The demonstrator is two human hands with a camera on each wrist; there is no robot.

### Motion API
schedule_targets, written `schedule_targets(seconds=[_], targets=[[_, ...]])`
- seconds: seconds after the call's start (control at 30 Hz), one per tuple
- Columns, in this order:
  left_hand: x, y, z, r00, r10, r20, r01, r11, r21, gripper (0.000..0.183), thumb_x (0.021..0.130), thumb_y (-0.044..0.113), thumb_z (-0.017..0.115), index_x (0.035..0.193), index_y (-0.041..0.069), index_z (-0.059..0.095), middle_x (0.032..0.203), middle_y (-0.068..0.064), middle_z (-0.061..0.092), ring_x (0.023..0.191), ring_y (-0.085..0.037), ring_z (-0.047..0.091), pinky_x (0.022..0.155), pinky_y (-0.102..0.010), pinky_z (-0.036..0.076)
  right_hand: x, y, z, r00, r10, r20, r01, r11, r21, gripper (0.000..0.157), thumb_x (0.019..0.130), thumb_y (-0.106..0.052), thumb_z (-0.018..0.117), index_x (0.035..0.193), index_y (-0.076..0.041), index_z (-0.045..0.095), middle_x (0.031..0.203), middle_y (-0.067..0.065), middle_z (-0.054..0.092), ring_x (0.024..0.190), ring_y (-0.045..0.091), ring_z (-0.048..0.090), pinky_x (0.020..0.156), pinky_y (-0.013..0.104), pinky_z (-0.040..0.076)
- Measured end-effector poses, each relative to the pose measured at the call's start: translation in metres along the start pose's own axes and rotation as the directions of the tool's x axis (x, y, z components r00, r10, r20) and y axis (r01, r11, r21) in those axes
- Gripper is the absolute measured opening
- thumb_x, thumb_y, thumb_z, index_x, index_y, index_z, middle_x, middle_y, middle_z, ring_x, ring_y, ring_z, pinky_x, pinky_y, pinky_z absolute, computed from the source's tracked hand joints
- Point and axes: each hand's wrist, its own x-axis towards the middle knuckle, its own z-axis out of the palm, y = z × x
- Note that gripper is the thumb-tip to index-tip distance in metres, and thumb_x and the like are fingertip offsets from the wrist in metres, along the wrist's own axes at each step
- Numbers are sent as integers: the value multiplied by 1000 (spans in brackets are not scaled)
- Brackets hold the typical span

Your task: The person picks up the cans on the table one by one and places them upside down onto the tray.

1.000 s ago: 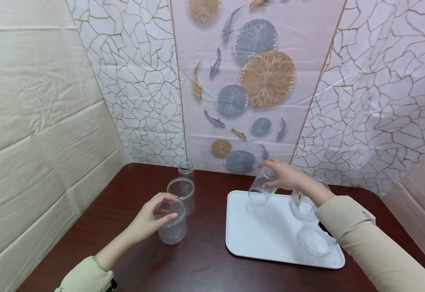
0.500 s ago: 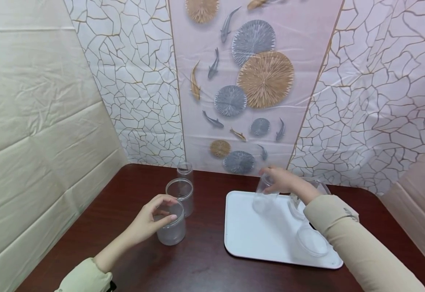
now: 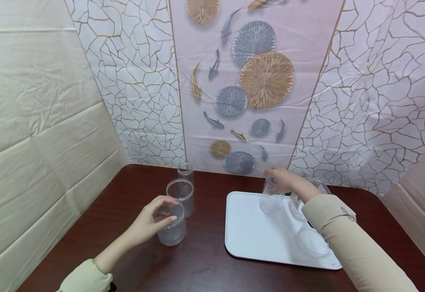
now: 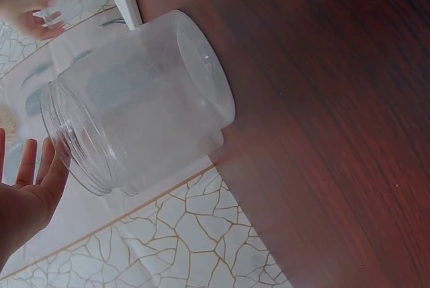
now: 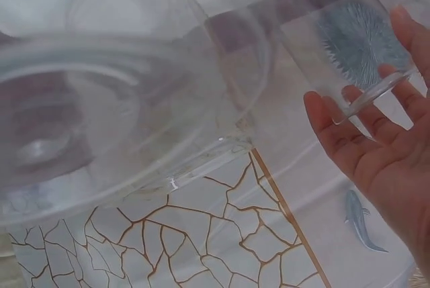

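My left hand [image 3: 156, 215] reaches over the rim of a clear screw-neck jar [image 3: 172, 235], thumb and fingers loosely spread about its mouth. In the left wrist view the fingertips sit right at the threaded neck of the jar [image 4: 148, 100]. Over the back of a white tray [image 3: 248, 239], my right hand [image 3: 283, 180] grips the upper end of a clear cup [image 3: 269, 202]. Fingers and thumb go round its edge in the right wrist view, where the cup [image 5: 349, 46] is see-through. Its lower end overlaps the tray in the head view.
Behind the left-hand jar stand a taller clear jar [image 3: 186, 198] and a narrow one [image 3: 185, 170]. More clear containers [image 3: 312, 241] are on the tray's right side, partly behind my right sleeve [image 3: 330, 209]. A patterned cloth wall [image 3: 205, 158] closes off the table's back.
The clear cup in my right hand has gone from tilted to nearly upright and shifted a little to the right. My left hand has stayed at the jar.
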Motion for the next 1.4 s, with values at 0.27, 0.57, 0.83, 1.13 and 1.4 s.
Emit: schedule_targets(seconds=[0.27,0.57,0.83,1.13,1.4], targets=[[-1,-1,-1,1000,-8,-2,8,1000,4,30,83,4,69,111,10,60,115,-10,59,103,2,51,78,-31,55,0,-1,3,999,46,-6,-46,999,-27,54,75,-14,77,122,0,54,115,26,57,107,42,55,91,51,46],[-2,-2,-1,1000,8,1,-8,1000,-9,28,83,3,69,110,3,59,114,-12,59,106,-6,55,78,-31,56,3,-8,7,997,82,-7,-82,995,-49,56,73,-11,78,121,1,53,115,25,57,106,41,55,92,51,46],[-4,-3,-2,1000,-6,16,7,1000,-23,26,84,4,68,108,-1,59,114,-17,59,108,-1,54,79,-31,56,2,-7,7,998,60,21,-59,997,-53,51,71,-5,79,116,-1,54,112,24,56,103,40,56,89,50,48],[-4,-4,-3,1000,-3,20,3,1000,-16,26,84,4,68,108,0,59,113,-17,59,108,2,52,78,-30,55,1,-8,8,998,56,13,-56,998,-39,50,71,0,77,115,-1,54,112,26,54,101,41,56,87,50,48],[-4,-5,-2,1000,-3,28,3,1000,-17,25,84,5,68,107,-1,60,112,-16,60,106,3,53,78,-30,56,4,-13,11,996,90,29,-86,990,-114,54,70,7,73,120,-3,54,120,27,50,108,49,50,88,54,47]])
